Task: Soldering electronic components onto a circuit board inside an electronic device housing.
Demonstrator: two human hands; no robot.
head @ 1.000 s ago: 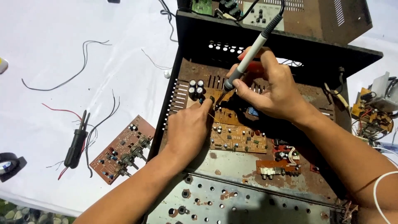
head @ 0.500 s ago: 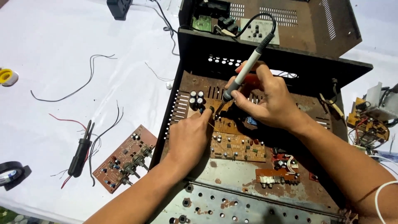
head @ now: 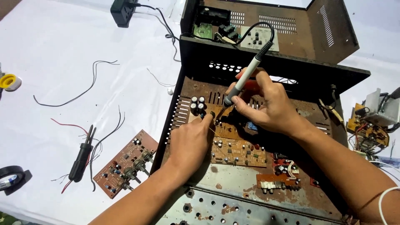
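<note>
Your right hand (head: 266, 104) has its grip closed around the grey soldering iron (head: 245, 80), held like a pen, with the tip slanting down to the brown circuit board (head: 237, 148) inside the rusty open chassis (head: 275, 62). The tip meets the board just beside a cluster of black capacitors (head: 198, 104), though the exact contact point is too small to make out. Your left hand (head: 189, 143) lies flat on the same board, fingertips right at the iron's tip; its grip looks narrow, pinched on something tiny, perhaps a wire or a strand of solder, but you cannot tell which. The iron's black cord (head: 254, 31) loops up over the chassis's back wall. The chassis sits right of centre on the white tabletop (head: 62, 54). Left of it, toward the near edge, a loose circuit board with knobs (head: 125, 164) lies flat, with a black desoldering pump (head: 82, 155) among loose wires beside it. A black tape roll (head: 10, 175) lies near the left edge, a yellow-cored roll (head: 10, 81) farther back along it, and a black power adapter (head: 123, 11) near the far edge. More boards (head: 366, 125) crowd the right edge.
</note>
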